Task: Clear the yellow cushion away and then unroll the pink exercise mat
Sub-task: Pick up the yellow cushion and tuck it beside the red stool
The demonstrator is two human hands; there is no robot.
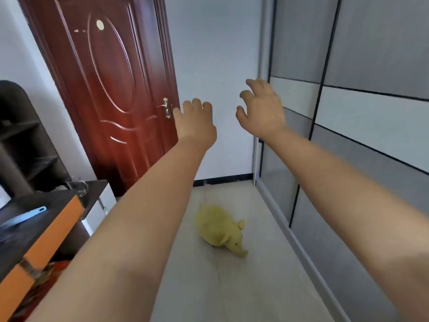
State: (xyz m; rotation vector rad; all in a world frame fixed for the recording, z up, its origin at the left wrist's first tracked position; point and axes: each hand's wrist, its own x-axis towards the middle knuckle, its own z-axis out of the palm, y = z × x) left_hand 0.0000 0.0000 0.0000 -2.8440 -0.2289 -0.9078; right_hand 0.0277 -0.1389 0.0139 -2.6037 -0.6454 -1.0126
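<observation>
Down on the pale tiled floor, between my two outstretched forearms, lies the yellow cushion, a plush animal shape with small ears and a snout pointing toward me and to the right. It rests alone on the tiles, well apart from both of my hands. My left hand is raised in front of the white wall, just beside the handle of the red-brown door, fingers spread loosely and holding nothing. My right hand is lifted a little higher, near the frame of the grey sliding wardrobe, its fingers curled but apart, also empty. To my left stands a dark desk with an orange edge, with a glass jar at its far corner. I cannot see the pink exercise mat from where I am looking.
</observation>
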